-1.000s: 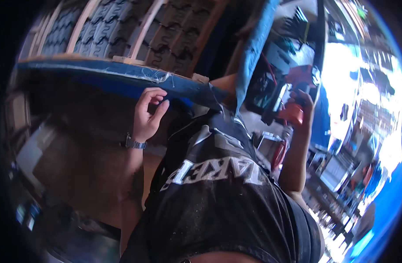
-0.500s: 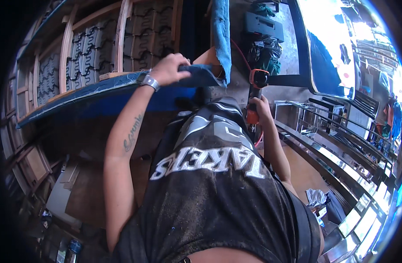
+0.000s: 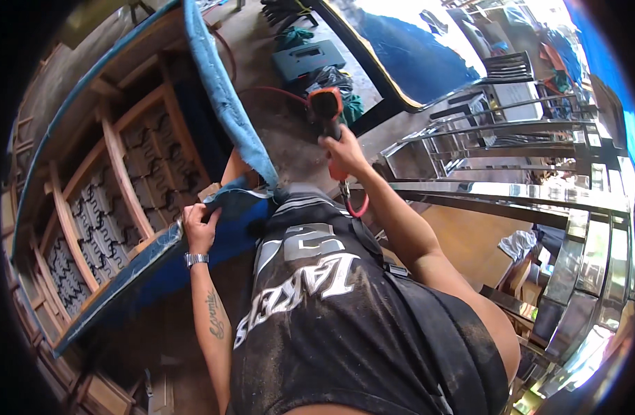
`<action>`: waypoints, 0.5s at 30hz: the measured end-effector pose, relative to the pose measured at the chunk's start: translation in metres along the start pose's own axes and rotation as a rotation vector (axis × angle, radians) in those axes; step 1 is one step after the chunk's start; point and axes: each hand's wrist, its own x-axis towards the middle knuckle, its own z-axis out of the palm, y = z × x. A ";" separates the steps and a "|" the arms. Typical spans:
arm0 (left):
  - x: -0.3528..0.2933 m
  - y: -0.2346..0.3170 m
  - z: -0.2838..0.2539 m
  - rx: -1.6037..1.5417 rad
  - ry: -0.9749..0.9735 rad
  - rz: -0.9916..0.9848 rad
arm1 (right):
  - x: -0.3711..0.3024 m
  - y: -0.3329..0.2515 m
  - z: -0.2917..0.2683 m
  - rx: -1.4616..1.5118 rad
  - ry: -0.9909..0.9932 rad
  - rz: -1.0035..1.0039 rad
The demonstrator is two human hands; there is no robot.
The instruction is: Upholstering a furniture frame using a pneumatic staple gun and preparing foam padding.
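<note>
My left hand (image 3: 199, 227) is closed on the edge of a blue fabric cover (image 3: 238, 192) at the near corner of a wooden sofa frame (image 3: 116, 166). Thumb and fingers pinch the cloth beside the frame's rail. In my right hand (image 3: 346, 153) is an orange and black air staple gun (image 3: 325, 105), held up to the right of the frame and apart from it. A red air hose (image 3: 359, 207) loops from the base of its handle. Wavy metal springs (image 3: 96, 214) run between the frame's wooden slats.
Blue padded fabric (image 3: 224, 90) covers the upright arm of the frame. Beyond the gun lie a teal tool case (image 3: 309, 61) and a dark plastic bag (image 3: 329, 78). A blue-covered panel (image 3: 407, 55) is at the far right. Shiny metal frames (image 3: 497, 190) crowd the right side.
My view has swung, so the sofa frame sits lower and left. My left hand has closed on the fabric edge. My right hand has raised the staple gun away from my body.
</note>
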 end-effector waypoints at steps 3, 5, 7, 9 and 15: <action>-0.004 0.004 -0.002 -0.011 -0.005 -0.013 | 0.030 -0.028 -0.027 0.025 0.199 -0.037; 0.000 0.008 -0.001 -0.013 0.014 -0.026 | 0.066 -0.027 -0.059 0.087 0.330 0.007; 0.002 0.009 -0.001 0.038 0.016 0.051 | 0.123 0.009 -0.118 -0.137 0.442 -0.091; -0.003 0.011 0.000 0.073 -0.002 -0.058 | 0.103 -0.065 -0.131 -0.176 0.372 0.268; 0.030 0.077 -0.015 0.033 -0.086 -0.003 | 0.212 0.020 -0.256 -1.091 0.721 0.259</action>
